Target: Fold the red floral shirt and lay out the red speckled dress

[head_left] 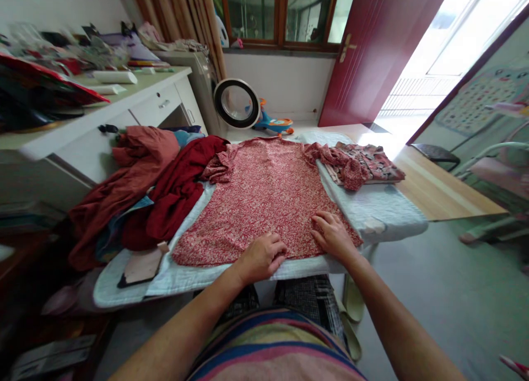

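A red and white floral blouse (264,196) lies spread flat on a table covered with a pale blue cloth (384,210). My left hand (262,255) rests on the blouse's near hem, fingers curled down onto the fabric. My right hand (333,235) lies just to its right on the same hem, fingers stretched and pressing the cloth flat. A folded patterned garment (370,163) sits at the far right of the table beside the blouse's sleeve.
A heap of dark red clothes (149,196) covers the table's left side. A white desk (136,102) with clutter stands at left, a washing machine (231,102) and a toy behind. A wooden tabletop (442,188) extends right; the red door (372,50) stands open.
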Motion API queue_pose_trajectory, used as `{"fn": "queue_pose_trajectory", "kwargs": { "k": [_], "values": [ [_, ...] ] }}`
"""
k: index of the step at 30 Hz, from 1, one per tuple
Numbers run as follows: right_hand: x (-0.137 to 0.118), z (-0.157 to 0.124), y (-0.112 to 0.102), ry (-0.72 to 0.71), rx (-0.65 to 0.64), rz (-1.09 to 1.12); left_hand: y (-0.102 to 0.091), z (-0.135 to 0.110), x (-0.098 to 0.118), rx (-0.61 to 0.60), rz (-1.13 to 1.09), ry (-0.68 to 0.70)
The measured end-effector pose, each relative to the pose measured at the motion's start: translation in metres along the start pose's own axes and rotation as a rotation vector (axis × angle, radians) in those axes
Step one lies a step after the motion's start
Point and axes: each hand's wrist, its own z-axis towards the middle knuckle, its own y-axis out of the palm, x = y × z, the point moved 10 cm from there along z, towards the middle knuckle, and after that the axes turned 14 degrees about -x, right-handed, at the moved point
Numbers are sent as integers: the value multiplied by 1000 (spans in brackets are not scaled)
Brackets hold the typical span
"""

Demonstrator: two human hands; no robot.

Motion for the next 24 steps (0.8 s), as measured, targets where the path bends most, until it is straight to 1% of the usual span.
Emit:
{"fn": "queue_pose_trajectory", "kwargs": {
  "k": [3,7,9,12,13,16,18,20,22,24],
  "values": [
    [9,-8,5,51,-52,-62,4,1,-1,-23,-18,-13],
    [22,-16,0,183,-83,-140,6,2,-2,-45,-27,-19],
    [24,-12,-4,208,-53,-144,6,3,-1,-50,-23,-29],
    [24,-4,-9,210,33,-136,5,5,-1,-45,-11,-55],
    [25,-1,-8,217,36,-134,5,5,-1,-46,-9,-60],
    [32,5,-3,250,-29,-111,4,9,2,-63,8,-62],
    [40,10,-6,269,-51,-83,0,16,7,-66,51,-46],
    [48,17,-14,298,-45,-63,-7,29,16,-43,105,-6],
    [56,28,-20,347,-67,-61,-13,48,27,-13,132,56],
    [66,39,-18,420,-148,-59,-14,71,35,8,157,103]
  ]
}}
